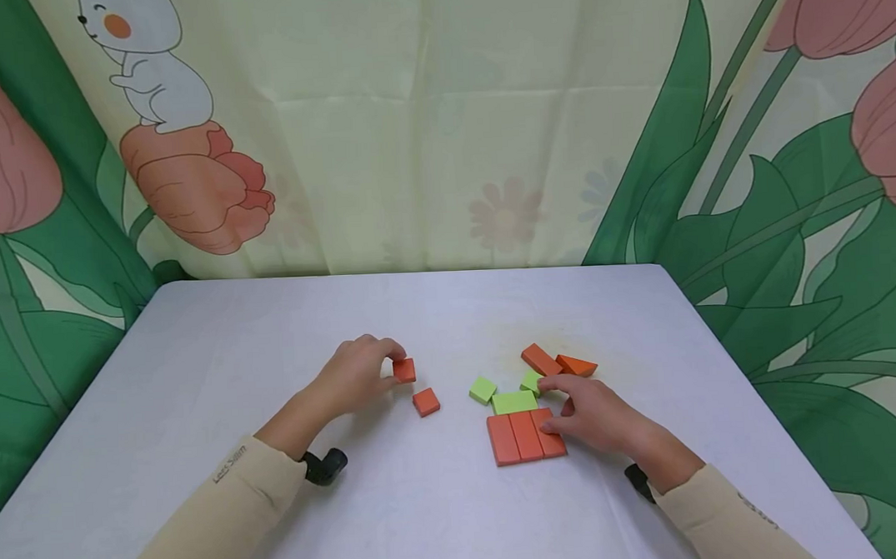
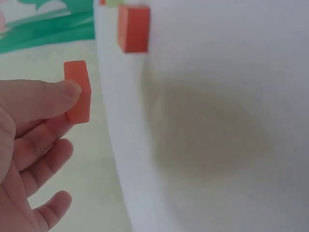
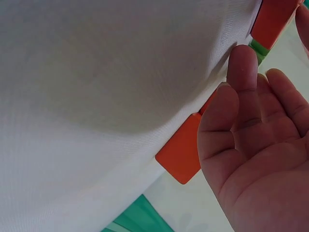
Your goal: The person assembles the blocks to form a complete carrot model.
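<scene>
My left hand (image 1: pixel 358 375) pinches a small orange-red block (image 2: pixel 78 92) between thumb and fingers, above the table. Just below it lies a second small orange-red block (image 1: pixel 427 402). On the right, three orange-red rectangular blocks (image 1: pixel 526 436) lie side by side in a row, with a light green rectangular block (image 1: pixel 514 402) against their far edge. My right hand (image 1: pixel 600 410) hovers at that row, its thumb over the rightmost block and its index finger beside a small green block (image 1: pixel 529 382). Nothing is between its fingers in the right wrist view.
Another small green block (image 1: pixel 482 390) lies left of the green rectangle. Behind the right hand are an orange-red rectangular block (image 1: pixel 541 359) and an orange triangular block (image 1: pixel 576 366). All rest on a white-covered table (image 1: pixel 270 337) with a printed curtain (image 1: pixel 427 147) behind.
</scene>
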Available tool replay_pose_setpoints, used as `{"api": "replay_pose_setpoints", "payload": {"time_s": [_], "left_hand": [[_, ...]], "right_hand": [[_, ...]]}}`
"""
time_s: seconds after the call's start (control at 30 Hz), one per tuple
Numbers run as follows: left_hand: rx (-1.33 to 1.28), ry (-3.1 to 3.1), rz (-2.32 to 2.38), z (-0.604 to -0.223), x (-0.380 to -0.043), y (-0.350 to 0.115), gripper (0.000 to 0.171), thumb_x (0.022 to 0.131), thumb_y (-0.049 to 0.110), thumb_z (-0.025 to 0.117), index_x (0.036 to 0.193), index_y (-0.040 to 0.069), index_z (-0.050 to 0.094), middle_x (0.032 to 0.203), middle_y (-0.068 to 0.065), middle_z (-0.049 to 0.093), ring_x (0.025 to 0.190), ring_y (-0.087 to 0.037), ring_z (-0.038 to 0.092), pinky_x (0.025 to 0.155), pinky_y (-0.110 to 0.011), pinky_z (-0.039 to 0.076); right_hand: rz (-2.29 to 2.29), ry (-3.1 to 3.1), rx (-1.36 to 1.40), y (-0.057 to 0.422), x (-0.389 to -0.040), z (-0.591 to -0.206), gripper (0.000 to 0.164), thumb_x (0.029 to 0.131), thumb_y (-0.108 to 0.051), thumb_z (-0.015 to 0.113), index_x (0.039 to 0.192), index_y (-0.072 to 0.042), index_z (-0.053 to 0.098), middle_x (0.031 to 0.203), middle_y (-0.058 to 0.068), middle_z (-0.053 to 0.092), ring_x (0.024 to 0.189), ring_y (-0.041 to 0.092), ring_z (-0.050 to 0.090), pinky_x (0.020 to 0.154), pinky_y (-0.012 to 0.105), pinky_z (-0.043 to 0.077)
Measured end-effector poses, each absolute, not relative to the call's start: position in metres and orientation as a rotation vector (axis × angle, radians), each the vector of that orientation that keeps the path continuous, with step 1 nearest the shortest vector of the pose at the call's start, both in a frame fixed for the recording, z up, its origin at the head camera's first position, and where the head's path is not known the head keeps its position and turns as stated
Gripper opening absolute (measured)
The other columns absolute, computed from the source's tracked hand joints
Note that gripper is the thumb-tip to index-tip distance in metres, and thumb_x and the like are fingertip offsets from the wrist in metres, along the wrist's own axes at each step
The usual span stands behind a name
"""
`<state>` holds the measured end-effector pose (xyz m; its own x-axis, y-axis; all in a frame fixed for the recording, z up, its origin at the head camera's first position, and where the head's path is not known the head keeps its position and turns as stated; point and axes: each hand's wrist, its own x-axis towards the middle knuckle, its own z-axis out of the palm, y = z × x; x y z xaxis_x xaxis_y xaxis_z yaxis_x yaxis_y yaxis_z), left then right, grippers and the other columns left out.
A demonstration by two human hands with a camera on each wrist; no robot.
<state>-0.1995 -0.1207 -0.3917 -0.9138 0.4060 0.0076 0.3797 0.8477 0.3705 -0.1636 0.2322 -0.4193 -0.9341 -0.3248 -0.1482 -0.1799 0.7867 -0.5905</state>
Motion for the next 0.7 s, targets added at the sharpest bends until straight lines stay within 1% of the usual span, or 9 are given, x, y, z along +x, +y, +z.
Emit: {"api": "replay_pose_setpoints", "payload": {"time_s": [0.17, 0.33, 0.43, 0.5, 0.6, 0.7], "left_hand": [[0.737, 2.929, 0.633, -0.386, -0.184, -0.108, 0.028, 0.086, 0.015, 0.079, 0.112, 0.010, 0.070, 0.103, 0.002, 0.067, 0.101, -0.023, 0.059, 0.090, -0.042, 0.046], [0.890, 2.868, 0.717, -0.390, -0.169, -0.094, 0.025, 0.085, 0.015, 0.080, 0.108, 0.012, 0.071, 0.099, 0.003, 0.067, 0.095, -0.020, 0.059, 0.083, -0.037, 0.047], [1.009, 2.822, 0.741, -0.394, -0.162, -0.083, 0.023, 0.085, 0.015, 0.080, 0.106, 0.012, 0.072, 0.096, 0.003, 0.068, 0.091, -0.019, 0.058, 0.078, -0.034, 0.048], [1.069, 2.792, 0.738, -0.396, -0.158, -0.075, 0.023, 0.085, 0.016, 0.080, 0.106, 0.012, 0.072, 0.096, 0.003, 0.068, 0.091, -0.019, 0.059, 0.079, -0.034, 0.048], [1.112, 2.752, 0.699, -0.400, -0.153, -0.062, 0.023, 0.085, 0.018, 0.081, 0.107, 0.013, 0.073, 0.097, 0.008, 0.068, 0.095, -0.016, 0.058, 0.084, -0.034, 0.046], [1.119, 2.714, 0.640, -0.404, -0.148, -0.049, 0.025, 0.086, 0.022, 0.081, 0.109, 0.016, 0.073, 0.099, 0.013, 0.067, 0.100, -0.012, 0.057, 0.089, -0.032, 0.045]], "right_hand": [[-0.879, 2.731, -0.408, 0.232, -0.162, -0.418, 0.058, 0.083, -0.019, 0.083, 0.133, -0.005, 0.061, 0.106, -0.001, 0.062, 0.073, 0.014, 0.053, 0.063, 0.029, 0.046], [-0.867, 2.729, -0.423, 0.232, -0.162, -0.417, 0.057, 0.083, -0.020, 0.083, 0.134, -0.005, 0.061, 0.107, -0.001, 0.062, 0.073, 0.013, 0.053, 0.063, 0.029, 0.046], [-0.858, 2.727, -0.413, 0.232, -0.162, -0.416, 0.057, 0.083, -0.020, 0.083, 0.134, -0.005, 0.061, 0.102, -0.002, 0.062, 0.072, 0.013, 0.053, 0.064, 0.030, 0.046], [-0.853, 2.724, -0.409, 0.232, -0.162, -0.416, 0.057, 0.083, -0.020, 0.083, 0.134, -0.006, 0.061, 0.097, -0.003, 0.061, 0.072, 0.014, 0.053, 0.064, 0.031, 0.046], [-0.851, 2.718, -0.409, 0.232, -0.162, -0.414, 0.058, 0.083, -0.020, 0.083, 0.134, -0.005, 0.060, 0.091, -0.003, 0.059, 0.072, 0.014, 0.053, 0.065, 0.031, 0.046], [-0.848, 2.717, -0.421, 0.232, -0.163, -0.413, 0.058, 0.083, -0.020, 0.083, 0.134, -0.005, 0.060, 0.092, -0.003, 0.059, 0.072, 0.014, 0.053, 0.065, 0.032, 0.046]]}}
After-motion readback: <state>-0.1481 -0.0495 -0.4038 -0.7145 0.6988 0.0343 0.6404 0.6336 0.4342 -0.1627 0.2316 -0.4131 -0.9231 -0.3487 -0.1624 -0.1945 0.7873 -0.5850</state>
